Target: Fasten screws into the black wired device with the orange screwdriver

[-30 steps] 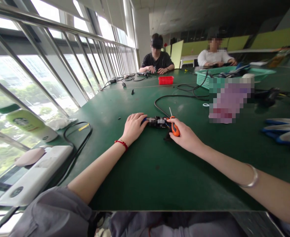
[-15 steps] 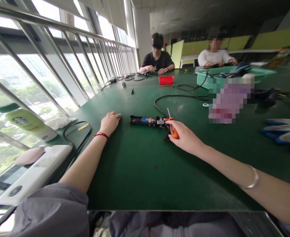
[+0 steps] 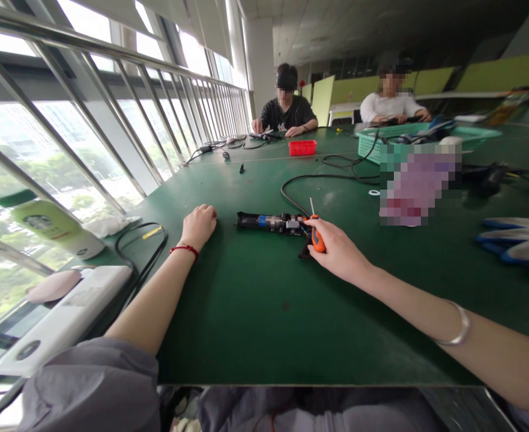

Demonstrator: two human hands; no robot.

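My right hand [image 3: 340, 248] grips a screwdriver [image 3: 318, 237] by its orange and black handle, its thin metal shaft pointing up and away. Just beside those fingers lies an opened cylindrical electrical device [image 3: 264, 221] with a black end, a blue band and exposed metal parts and wires. A dark cable [image 3: 291, 183] trails from its far side. To the left of the device, and apart from it, my left hand [image 3: 198, 227] rests on the green table [image 3: 246, 324]. Its fingers are curled together, hiding whatever may be in them.
A green basket [image 3: 368, 147] of cables and a red tray [image 3: 302, 148] stand farther back. Gloves [image 3: 516, 240] lie at right. A bottle [image 3: 54, 225] and a white box-shaped device [image 3: 66, 318] are at left, near the railing. Two people sit across the table.
The fingers of my left hand have curled in from a stretched position. My right hand keeps the screwdriver, its shaft shifted slightly to the right. The device stays put.
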